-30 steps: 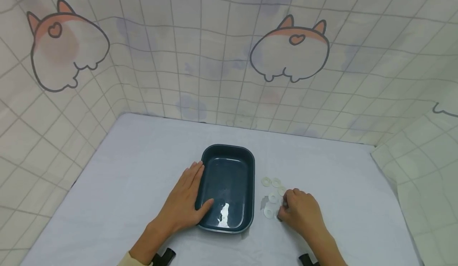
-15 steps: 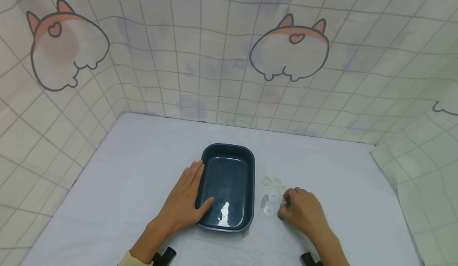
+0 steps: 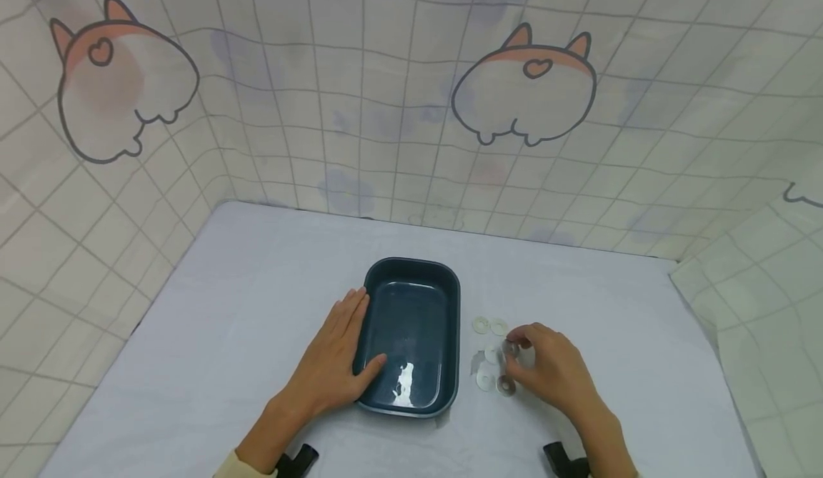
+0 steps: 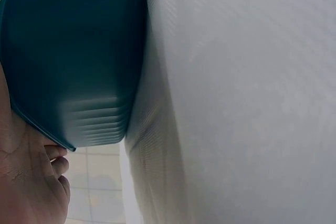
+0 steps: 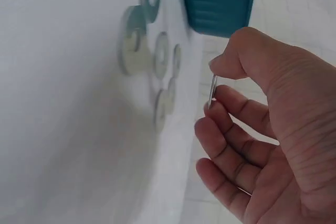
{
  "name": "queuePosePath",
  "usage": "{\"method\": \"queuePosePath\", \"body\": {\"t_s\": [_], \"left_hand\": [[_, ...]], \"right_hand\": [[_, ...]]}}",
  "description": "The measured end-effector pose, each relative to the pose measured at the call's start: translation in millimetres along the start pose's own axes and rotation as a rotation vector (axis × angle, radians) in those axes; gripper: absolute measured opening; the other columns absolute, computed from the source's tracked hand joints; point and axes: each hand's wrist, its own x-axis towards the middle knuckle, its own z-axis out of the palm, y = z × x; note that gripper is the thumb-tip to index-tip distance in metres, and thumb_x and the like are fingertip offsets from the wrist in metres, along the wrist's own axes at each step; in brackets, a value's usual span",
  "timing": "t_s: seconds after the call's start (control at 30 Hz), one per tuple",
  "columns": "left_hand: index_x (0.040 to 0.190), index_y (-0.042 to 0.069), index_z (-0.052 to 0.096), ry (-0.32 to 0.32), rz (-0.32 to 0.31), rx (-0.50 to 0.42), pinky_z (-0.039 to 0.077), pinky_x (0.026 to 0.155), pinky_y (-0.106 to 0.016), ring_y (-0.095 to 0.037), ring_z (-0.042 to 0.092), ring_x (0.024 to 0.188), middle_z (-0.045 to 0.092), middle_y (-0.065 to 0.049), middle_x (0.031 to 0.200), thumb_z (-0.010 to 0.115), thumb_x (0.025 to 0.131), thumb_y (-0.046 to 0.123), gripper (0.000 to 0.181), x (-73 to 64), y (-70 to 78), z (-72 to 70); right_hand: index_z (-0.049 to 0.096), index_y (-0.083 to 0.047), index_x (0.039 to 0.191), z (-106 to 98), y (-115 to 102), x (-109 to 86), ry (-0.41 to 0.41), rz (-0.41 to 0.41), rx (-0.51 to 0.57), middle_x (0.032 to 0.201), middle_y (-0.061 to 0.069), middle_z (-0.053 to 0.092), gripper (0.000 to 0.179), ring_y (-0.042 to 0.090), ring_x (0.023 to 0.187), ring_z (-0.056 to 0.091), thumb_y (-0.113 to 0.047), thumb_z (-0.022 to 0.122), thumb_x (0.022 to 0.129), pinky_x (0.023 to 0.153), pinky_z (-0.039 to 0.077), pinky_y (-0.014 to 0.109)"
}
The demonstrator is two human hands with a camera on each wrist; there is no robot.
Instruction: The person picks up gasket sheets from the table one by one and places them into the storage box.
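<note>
My left hand (image 3: 328, 360) rests on the left rim of a dark teal rectangular tray (image 3: 411, 321), fingers straight and thumb over the inner edge. In the left wrist view the tray's outer wall (image 4: 79, 61) stands beside the palm (image 4: 31, 182). Between thumb and fingertips my right hand (image 3: 558, 371) pinches a thin grey metal washer (image 3: 511, 349); the right wrist view shows this washer (image 5: 212, 92) edge-on, above the cloth. Several flat washers lie right of the tray, among them a grey washer (image 3: 500, 386) and a pale washer (image 3: 475, 327).
White cloth (image 3: 289, 249) covers the table. Tile-patterned sheeting with cartoon animal prints (image 3: 524, 92) hangs around the back and sides. A small grey patch (image 3: 476, 361) lies between the tray and the washers. Black wrist mounts (image 3: 298, 458) show at the bottom edge.
My right hand has lifted slightly and moved away from the cloth, now with a grey washer in its pinch. Another grey washer below it is uncovered. The left hand stays on the rim.
</note>
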Motion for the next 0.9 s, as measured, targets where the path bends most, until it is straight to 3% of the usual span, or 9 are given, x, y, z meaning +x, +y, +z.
{"method": "queuePosePath", "body": {"t_s": [0.33,0.57,0.9], "left_hand": [[0.17,0.006,0.016,0.002,0.002,0.001,0.021,0.138,-0.048,-0.026,0.017,0.168,0.015,-0.007,0.18,0.062,0.097,0.056,0.099,-0.1,0.8,0.3],[0.17,0.006,0.016,0.01,0.007,0.012,0.021,0.138,-0.047,-0.027,0.017,0.168,0.015,-0.008,0.18,0.062,0.097,0.056,0.099,-0.6,-1.2,0.3],[0.17,0.006,0.016,0.014,0.008,-0.003,0.021,0.138,-0.048,-0.027,0.017,0.168,0.017,-0.009,0.18,0.061,0.098,0.056,0.099,-0.3,-1.1,0.5]], "right_hand": [[0.077,-0.012,0.109,-16.6,-23.0,23.2,0.033,-0.048,0.055,0.1,0.002,0.077,0.025,0.022,0.094,0.071,-0.018,0.082,0.085,0.084,0.064,0.044],[0.075,-0.015,0.112,-17.8,-49.6,41.5,-0.022,-0.137,0.097,0.104,-0.001,0.076,0.028,0.02,0.097,0.071,-0.02,0.081,0.086,0.086,0.064,0.041],[0.075,-0.015,0.111,-15.6,-73.1,60.2,-0.074,-0.249,0.073,0.104,-0.002,0.076,0.026,0.018,0.098,0.07,-0.024,0.081,0.087,0.088,0.065,0.036]]}}
